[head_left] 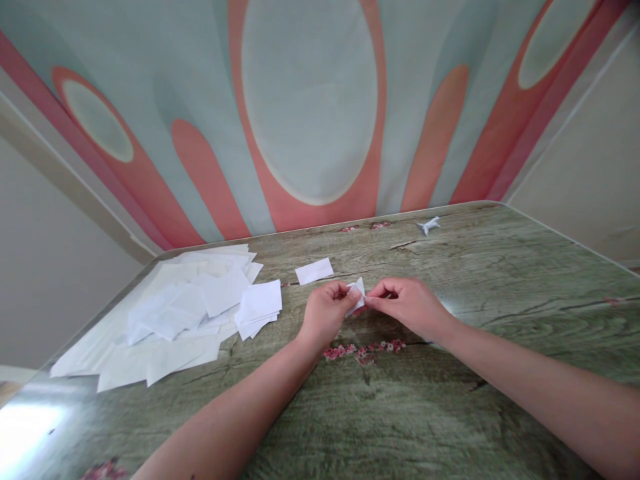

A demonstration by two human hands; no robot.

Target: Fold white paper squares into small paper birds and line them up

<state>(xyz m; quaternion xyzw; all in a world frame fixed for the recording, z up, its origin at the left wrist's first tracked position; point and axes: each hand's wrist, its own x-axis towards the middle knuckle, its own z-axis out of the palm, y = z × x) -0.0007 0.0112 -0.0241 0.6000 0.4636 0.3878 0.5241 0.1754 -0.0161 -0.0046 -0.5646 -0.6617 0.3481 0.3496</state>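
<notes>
A small piece of folded white paper [359,288] is held just above the middle of the table, between my two hands. My left hand [327,308] pinches it from the left, thumb on top. From the right, the thumb and fingertips of my right hand [400,300] close on its right edge. Part of the paper is hidden behind my fingers, so its full shape cannot be made out. Beyond my left hand lies a flat white paper strip [315,271].
To the left spreads a loose pile of white sheets [175,307], with a small stack of paper squares [259,307] beside it. A folded paper figure [429,225] rests at the back right of the wood-patterned table [500,280]. A patterned curtain [310,100] hangs behind.
</notes>
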